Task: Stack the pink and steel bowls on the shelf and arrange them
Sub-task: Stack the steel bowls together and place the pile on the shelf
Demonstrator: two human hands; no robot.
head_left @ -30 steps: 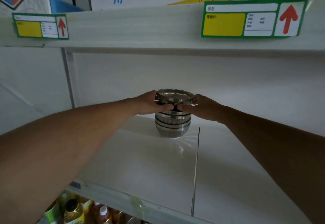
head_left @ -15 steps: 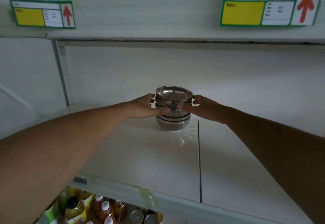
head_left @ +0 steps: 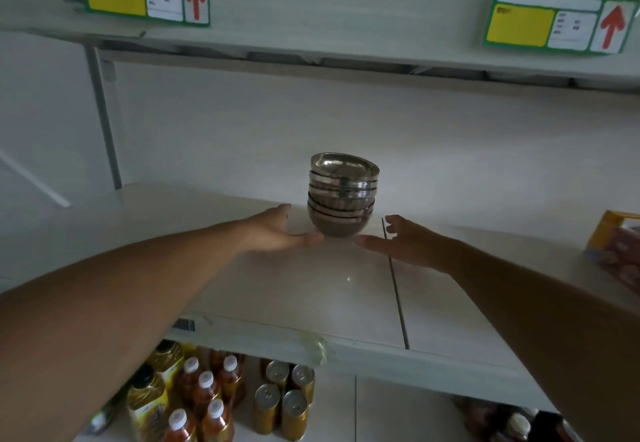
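A stack of several steel bowls [head_left: 342, 195] stands upright near the back of the white shelf [head_left: 311, 296]. My left hand [head_left: 277, 232] lies open just left of the stack's base, fingers spread, its thumb tip close to the bottom bowl. My right hand [head_left: 403, 242] is open on the other side, a small gap from the stack. Neither hand holds anything. No pink bowl is in view.
An orange and red box [head_left: 616, 251] sits at the shelf's right edge. The shelf above [head_left: 346, 36] carries yellow price tags with red arrows. Below stand oil and drink bottles [head_left: 194, 396] and cans [head_left: 284, 400]. A seam [head_left: 394, 285] divides the shelf boards.
Both hands have let go of the top bowl, which now rests on the stack, and have dropped back to the shelf surface beside its base. The camera has tilted down.
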